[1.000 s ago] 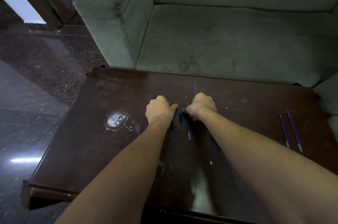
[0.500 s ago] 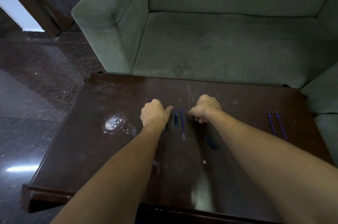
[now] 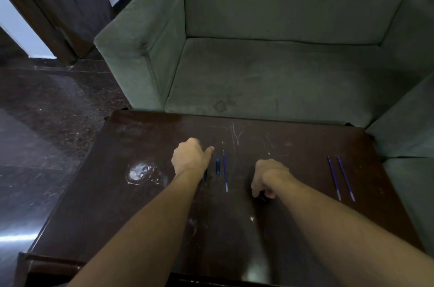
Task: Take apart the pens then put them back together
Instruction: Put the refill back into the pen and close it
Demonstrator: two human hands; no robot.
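**Barrel piece pinched beside the refill**

The dark barrel piece (image 3: 262, 198) sits just right of the lone refill (image 3: 225, 170), pinched under my right grip (image 3: 267, 178), fingers curled down. The refill's long axis points away from me. My left grip (image 3: 191, 157) is fisted just left of it; what it holds I cannot tell.

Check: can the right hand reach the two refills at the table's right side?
Probably yes. Bare tabletop lies between the right hand and the two blue refills, nothing over them. But that hand is curled round a dark pen piece, which it may have to put down.
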